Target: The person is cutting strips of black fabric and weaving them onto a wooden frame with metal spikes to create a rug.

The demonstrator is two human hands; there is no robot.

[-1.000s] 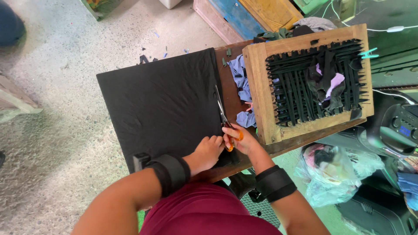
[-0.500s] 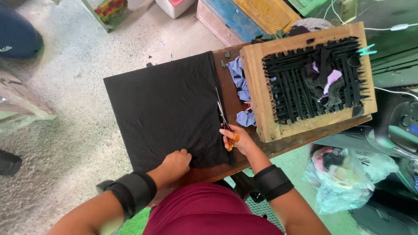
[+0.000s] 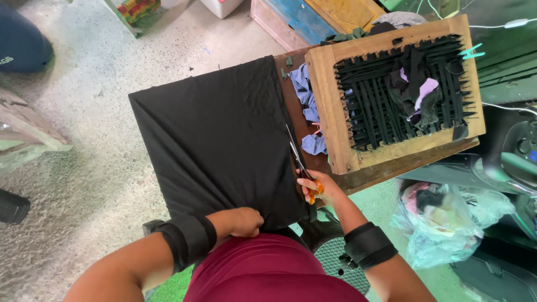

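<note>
Head view: the right hand (image 3: 323,190) grips orange-handled scissors (image 3: 300,166) at the right edge of the black cloth (image 3: 218,140), cutting a strip. The left hand (image 3: 244,221) pinches the cloth's near edge, which probably needs holding taut.

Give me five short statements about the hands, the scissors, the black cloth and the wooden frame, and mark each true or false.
1. The right hand holds orange-handled scissors at the right edge of the black cloth. True.
2. The left hand rests on the wooden frame. False: it grips the cloth's near edge.
3. The frame carries woven black strips. True.
4. The cloth is white. False: it is black.
5. Both wrists are bare. False: each wears a black band.
</note>
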